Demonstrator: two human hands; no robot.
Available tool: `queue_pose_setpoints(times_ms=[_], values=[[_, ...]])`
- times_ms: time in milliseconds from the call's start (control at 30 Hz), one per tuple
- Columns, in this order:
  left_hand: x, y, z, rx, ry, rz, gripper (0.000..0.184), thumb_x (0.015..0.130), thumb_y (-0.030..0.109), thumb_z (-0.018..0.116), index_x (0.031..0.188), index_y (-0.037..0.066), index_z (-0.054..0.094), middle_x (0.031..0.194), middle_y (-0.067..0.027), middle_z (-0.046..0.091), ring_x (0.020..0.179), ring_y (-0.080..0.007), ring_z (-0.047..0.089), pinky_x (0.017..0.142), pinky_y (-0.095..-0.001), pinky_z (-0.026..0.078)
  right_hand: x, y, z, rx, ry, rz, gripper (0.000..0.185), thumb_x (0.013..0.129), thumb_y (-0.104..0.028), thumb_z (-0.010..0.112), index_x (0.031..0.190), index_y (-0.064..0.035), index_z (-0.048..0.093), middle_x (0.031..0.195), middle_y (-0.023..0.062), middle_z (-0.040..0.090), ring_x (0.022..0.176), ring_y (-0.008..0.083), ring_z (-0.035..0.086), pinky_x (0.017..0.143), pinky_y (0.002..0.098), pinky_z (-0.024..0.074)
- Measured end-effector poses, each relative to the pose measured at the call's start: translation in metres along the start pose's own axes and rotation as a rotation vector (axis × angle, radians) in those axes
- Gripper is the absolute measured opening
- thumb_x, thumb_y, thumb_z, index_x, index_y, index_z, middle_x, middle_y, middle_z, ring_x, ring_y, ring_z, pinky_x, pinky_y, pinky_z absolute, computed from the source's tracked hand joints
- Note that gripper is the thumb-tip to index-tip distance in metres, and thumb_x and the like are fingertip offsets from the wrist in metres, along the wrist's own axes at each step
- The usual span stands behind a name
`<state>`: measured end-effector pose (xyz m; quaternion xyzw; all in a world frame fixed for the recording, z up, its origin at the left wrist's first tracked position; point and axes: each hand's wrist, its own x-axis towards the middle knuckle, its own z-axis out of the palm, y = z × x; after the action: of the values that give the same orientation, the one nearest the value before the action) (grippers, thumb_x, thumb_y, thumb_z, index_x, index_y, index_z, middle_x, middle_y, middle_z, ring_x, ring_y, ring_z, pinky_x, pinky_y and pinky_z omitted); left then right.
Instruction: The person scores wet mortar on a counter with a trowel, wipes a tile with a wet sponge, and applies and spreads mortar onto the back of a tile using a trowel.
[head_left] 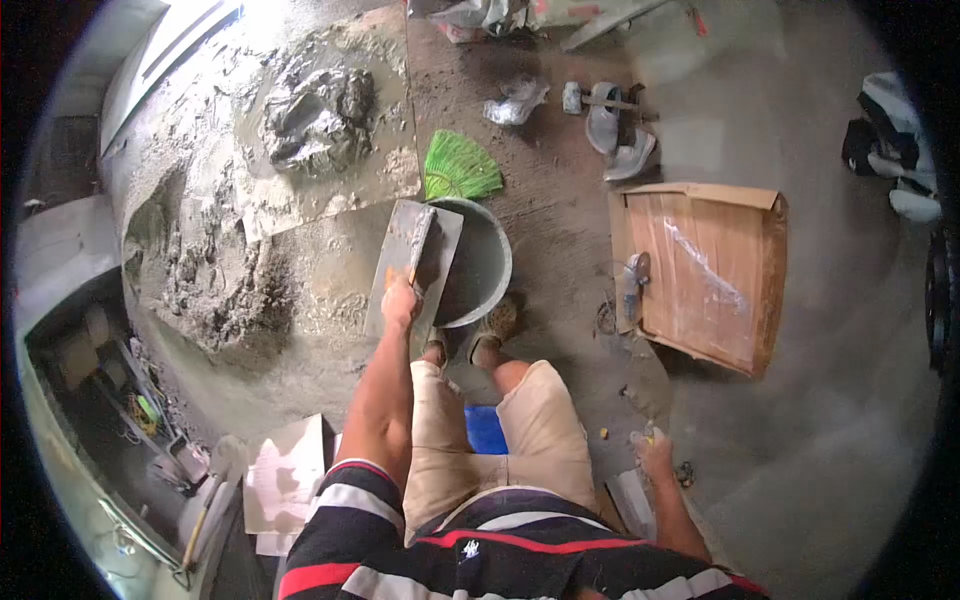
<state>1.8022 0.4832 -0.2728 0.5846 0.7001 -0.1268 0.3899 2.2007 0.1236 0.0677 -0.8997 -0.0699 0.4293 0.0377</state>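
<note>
Our left hand [400, 300] wraps its fingers round the float [437, 250], overlapping the bucket [508, 262]; our right hand [655, 455] has its fingers curled, pinching what we cannot tell. The mortar [320, 115] looks already mixed, with a heap left unused.

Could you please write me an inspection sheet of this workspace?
Surface: grey floor; wet-looking mortar heaped ahead on the left.
Job's things: trowel overlapping the bucket in view; contact unclear.
Clutter: green broom by the bucket; shoes, crumpled plastic and a cardboard box farther right.
Hands: left hand grips the trowel; right hand is out to the side, its grip unclear.
Cables: dark loop beside the box, too unclear to identify.
Surroundings: pale board at lower left; dark-and-white bundle far right.
</note>
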Motion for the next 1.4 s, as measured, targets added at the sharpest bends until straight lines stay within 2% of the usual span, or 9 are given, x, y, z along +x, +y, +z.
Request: queue_pose_setpoints(times_ms=[200,367,400,633,867,933,1033,1167,1400], values=[[-0.065,0.132,0.007,0.049,0.047,0.31,0.076,0.098,0.047,0.054,0.156,0.004,0.031,0.136,-0.0294,0.055,0.113,-0.0462,0.061,0.094,-0.0513,0.052,0.034,-0.022,-0.03,0.118,0.094,-0.138,0.02,0.092,-0.018,0.068,0.093,-0.0022,0.056,0.066,0.0034,0.054,0.052,0.0117,0.051,0.046,0.0315,0.0408],[-0.04,0.286,0.039,-0.174,-0.023,0.19,0.073,0.088,0.024,0.058,0.155,0.001,0.036,0.124,-0.0245,0.062,0.114,-0.041,0.062,0.113,-0.0449,0.035,0.161,-0.101,-0.082,0.25,0.106,-0.225,0.028,0.091,-0.019,0.07,0.109,-0.0007,0.059,0.072,-0.0002,0.052,0.052,0.0101,0.048,0.045,0.0294,0.0386],[-0.015,0.306,0.09,0.078,0.53,0.296,0.057,0.098,0.031,0.054,0.137,-0.01,0.049,0.1,-0.0247,0.07,0.097,-0.0378,0.069,0.101,-0.0462,0.046,0.183,-0.134,-0.088,0.095,0.189,-0.362,0.029,0.091,-0.02,0.07,0.11,-0.0003,0.058,0.073,0.0001,0.051,0.053,0.0101,0.048,0.046,0.0291,0.0394],[0.131,0.394,0.169,-0.138,0.329,0.255,0.019,0.093,0.016,0.053,0.092,0.004,0.066,0.079,-0.018,0.072,0.076,-0.0355,0.071,0.088,-0.0455,0.054,0.337,-0.129,-0.167,-0.287,0.312,-0.441,0.045,0.091,-0.029,0.07,0.119,0.0047,0.057,0.093,0.0126,0.063,0.079,0.0278,0.06,0.073,0.0412,0.0484],[0.099,0.356,0.112,-0.457,0.494,0.45,0.021,0.09,0.02,0.067,0.103,0.003,0.067,0.097,-0.0176,0.07,0.1,-0.0361,0.067,0.09,-0.0468,0.051,0.339,-0.127,-0.16,-0.757,0.21,-0.101,0.051,0.093,-0.03,0.069,0.124,0.0086,0.055,0.102,0.0203,0.067,0.095,0.0356,0.064,0.085,0.0449,0.0523],[0.04,0.297,0.089,-0.564,0.603,0.372,0.017,0.086,0.016,0.073,0.098,0.004,0.069,0.097,-0.0178,0.069,0.098,-0.038,0.064,0.089,-0.0477,0.05,0.327,-0.133,-0.139,-0.253,0.038,0.101,0.046,0.093,-0.025,0.069,0.121,0.009,0.055,0.097,0.0194,0.066,0.092,0.0309,0.064,0.075,0.0368,0.0537],[0.019,0.186,0.068,-0.256,0.402,-0.185,0.019,0.089,0.021,0.067,0.094,0.003,0.071,0.098,-0.0175,0.069,0.098,-0.0348,0.065,0.09,-0.0471,0.05,0.33,-0.126,-0.115,-0.362,0.011,-0.042,0.047,0.093,-0.021,0.069,0.126,0.01,0.054,0.1,0.0201,0.064,0.092,0.0279,0.064,0.069,0.0324,0.0529],[0.065,0.115,0.092,0.065,0.489,-0.057,0.018,0.084,0.02,0.068,0.092,0.004,0.073,0.091,-0.0185,0.069,0.092,-0.0367,0.066,0.086,-0.0476,0.052,0.355,-0.101,-0.09,-0.209,0.11,-0.449,0.03,0.09,-0.018,0.072,0.109,0.0019,0.061,0.079,0.0045,0.054,0.059,0.0125,0.051,0.052,0.0295,0.0448],[0.145,0.022,0.211,-0.104,-0.334,-0.095,0.036,0.094,0.031,0.053,0.114,0.012,0.075,0.116,-0.0163,0.072,0.112,-0.0346,0.066,0.096,-0.0454,0.051,0.376,-0.103,-0.106,-0.491,0.09,-0.504,0.031,0.091,-0.018,0.07,0.11,-0.0017,0.053,0.072,0.0014,0.049,0.053,0.0113,0.05,0.042,0.0285,0.0399]])
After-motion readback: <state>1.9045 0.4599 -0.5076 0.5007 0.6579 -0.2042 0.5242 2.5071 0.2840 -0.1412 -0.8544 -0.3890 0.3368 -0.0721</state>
